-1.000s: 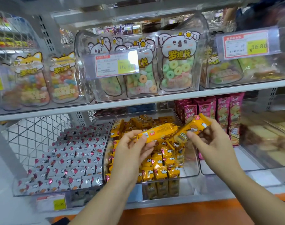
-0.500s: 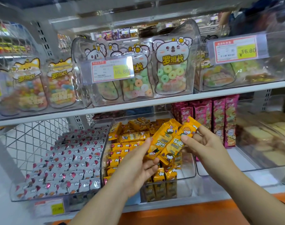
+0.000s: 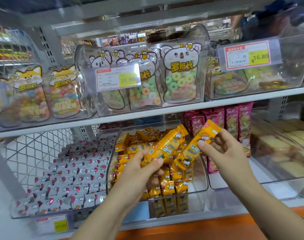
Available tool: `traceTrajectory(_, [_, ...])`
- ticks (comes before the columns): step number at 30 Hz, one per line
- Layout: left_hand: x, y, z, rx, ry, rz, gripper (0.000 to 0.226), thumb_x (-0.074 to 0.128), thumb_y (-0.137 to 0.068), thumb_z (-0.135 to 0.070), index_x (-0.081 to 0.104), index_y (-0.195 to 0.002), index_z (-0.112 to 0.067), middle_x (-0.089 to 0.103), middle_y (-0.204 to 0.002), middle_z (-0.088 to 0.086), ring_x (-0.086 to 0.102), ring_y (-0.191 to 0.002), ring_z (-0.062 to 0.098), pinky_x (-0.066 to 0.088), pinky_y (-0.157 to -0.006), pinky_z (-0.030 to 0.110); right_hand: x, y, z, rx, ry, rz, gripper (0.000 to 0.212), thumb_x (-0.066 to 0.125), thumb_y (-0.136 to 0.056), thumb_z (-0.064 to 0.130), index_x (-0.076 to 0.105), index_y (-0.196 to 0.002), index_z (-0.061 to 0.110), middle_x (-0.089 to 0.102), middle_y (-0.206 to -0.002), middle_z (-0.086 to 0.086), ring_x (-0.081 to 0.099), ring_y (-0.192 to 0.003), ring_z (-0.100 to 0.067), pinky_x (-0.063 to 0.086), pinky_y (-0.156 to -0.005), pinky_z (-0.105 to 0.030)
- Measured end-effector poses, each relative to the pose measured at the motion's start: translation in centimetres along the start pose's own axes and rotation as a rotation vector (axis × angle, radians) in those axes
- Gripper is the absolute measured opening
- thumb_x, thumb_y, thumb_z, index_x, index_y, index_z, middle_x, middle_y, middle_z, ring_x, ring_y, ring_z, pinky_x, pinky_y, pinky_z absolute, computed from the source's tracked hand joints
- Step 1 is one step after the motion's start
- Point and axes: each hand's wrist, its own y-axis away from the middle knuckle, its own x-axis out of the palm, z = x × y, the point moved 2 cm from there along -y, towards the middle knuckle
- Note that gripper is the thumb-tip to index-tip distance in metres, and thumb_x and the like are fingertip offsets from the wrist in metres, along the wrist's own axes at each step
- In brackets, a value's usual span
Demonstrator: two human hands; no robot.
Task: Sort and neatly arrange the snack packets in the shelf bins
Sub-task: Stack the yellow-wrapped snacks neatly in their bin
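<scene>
Two yellow snack packets are held above the middle bin [image 3: 205, 179] of the lower shelf. The left packet [image 3: 168, 145] is pinched at its lower end between the thumb and the curled fingers of the left hand [image 3: 139, 174]. The right packet [image 3: 196, 148] is pinched near its middle by the right hand [image 3: 224, 153], with the thumb on the front and the fingers behind. One second ago the left packet was lying almost level and the two were meeting at an angle. Now both are tilted the same way, upper ends to the right, and are brought side by side; whether they touch cannot be told. It is judged that the pair has been aligned so that it can be laid together into the bin, where the front rows of yellow packets [image 3: 166, 187] are already standing in order while those at the back are heaped loosely
</scene>
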Motion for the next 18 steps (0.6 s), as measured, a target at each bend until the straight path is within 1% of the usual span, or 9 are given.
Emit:
traceTrajectory(1, [-0.5,0.1,-0.3,0.066,-0.129,-0.043,0.032,0.065,-0.084,-0.025,0.057,-0.115,-0.023,0.068,-0.073,-0.005,0.058,-0.065,0.011,0.044,-0.056,0.023,-0.4,-0.1,0.2,-0.029,0.025,-0.038,0.027,0.064,-0.083,0.002,0.052,-0.077,0.025,0.058,-0.060,0.023,0.051,-0.058,0.005,0.044,-0.063,-0.008])
traceTrajectory(3, [-1.2,0.2,-1.1,0.182,-0.300,-0.133,0.023,0.065,-0.084,-0.030,0.059,-0.107,-0.028,0.071,-0.075,-0.008,0.060,-0.061,0.006,0.046,-0.057,0.020,-0.9,-0.2,0.5,-0.075,0.076,-0.069,0.024,0.065,-0.083,0.001,0.056,-0.088,0.023,0.060,-0.065,0.020,0.052,-0.061,0.004,0.043,-0.061,-0.006])
traceTrajectory(5, [-1.1,0.0,-2.0,0.260,-0.381,-0.171,0.018,0.065,-0.084,-0.032,0.059,-0.102,-0.029,0.071,-0.076,-0.011,0.061,-0.060,0.003,0.048,-0.058,0.019,-1.3,-0.4,0.6,-0.090,0.140,-0.047,0.032,0.068,-0.081,0.003,0.057,-0.099,0.027,0.063,-0.074,0.010,0.052,-0.064,-0.002,0.044,-0.063,-0.009])
traceTrajectory(8, [0.1,-1.1,-2.6,0.345,-0.448,-0.132,0.019,0.067,-0.085,-0.028,0.058,-0.102,-0.028,0.071,-0.081,-0.008,0.065,-0.068,0.002,0.050,-0.058,0.015,-1.9,-0.6,0.4,-0.147,0.297,0.036,0.041,0.072,-0.080,0.010,0.054,-0.104,0.038,0.064,-0.087,0.006,0.056,-0.075,-0.012,0.047,-0.071,-0.017])
traceTrajectory(10, [1.1,-2.2,-2.5,0.399,-0.541,-0.129,0.022,0.068,-0.084,-0.027,0.056,-0.102,-0.031,0.067,-0.079,-0.006,0.061,-0.065,0.002,0.049,-0.057,0.013,-2.0,-0.8,0.3,-0.173,0.352,0.089,0.042,0.071,-0.079,0.016,0.053,-0.104,0.044,0.063,-0.092,0.005,0.060,-0.085,-0.018,0.049,-0.077,-0.024])
traceTrajectory(13, [2.5,-3.7,-2.3,0.461,-0.640,-0.131,0.031,0.071,-0.082,-0.024,0.049,-0.103,-0.032,0.060,-0.082,-0.014,0.059,-0.066,-0.001,0.047,-0.059,0.009,-1.8,-0.8,-0.1,-0.186,0.433,0.168,0.047,0.073,-0.079,0.010,0.052,-0.103,0.044,0.064,-0.095,0.016,0.062,-0.087,-0.006,0.047,-0.077,-0.014])
traceTrajectory(15, [3.2,-4.8,-2.0,0.488,-0.728,-0.114,0.032,0.071,-0.082,-0.024,0.047,-0.101,-0.032,0.058,-0.087,-0.016,0.061,-0.070,0.000,0.052,-0.064,0.015,-1.8,-0.8,-0.5,-0.205,0.563,0.215,0.046,0.075,-0.077,0.011,0.051,-0.103,0.042,0.062,-0.095,0.020,0.059,-0.090,-0.001,0.044,-0.077,-0.011])
traceTrajectory(17, [4.0,-5.7,-1.5,0.501,-0.845,-0.078,0.030,0.070,-0.083,-0.027,0.046,-0.100,-0.034,0.060,-0.089,-0.014,0.061,-0.074,0.001,0.053,-0.067,0.022,-1.8,-0.9,-1.4,-0.221,0.713,0.267,0.045,0.076,-0.075,0.015,0.052,-0.105,0.039,0.055,-0.102,0.025,0.054,-0.096,0.002,0.039,-0.080,-0.011])
traceTrajectory(18, [4.4,-6.0,-1.3,0.503,-0.894,-0.062,0.029,0.070,-0.083,-0.030,0.046,-0.100,-0.034,0.061,-0.090,-0.013,0.061,-0.076,0.001,0.052,-0.068,0.022,-1.8,-1.0,-1.9,-0.214,0.788,0.290,0.044,0.077,-0.075,0.018,0.054,-0.108,0.035,0.051,-0.103,0.025,0.052,-0.099,0.002,0.038,-0.083,-0.014])
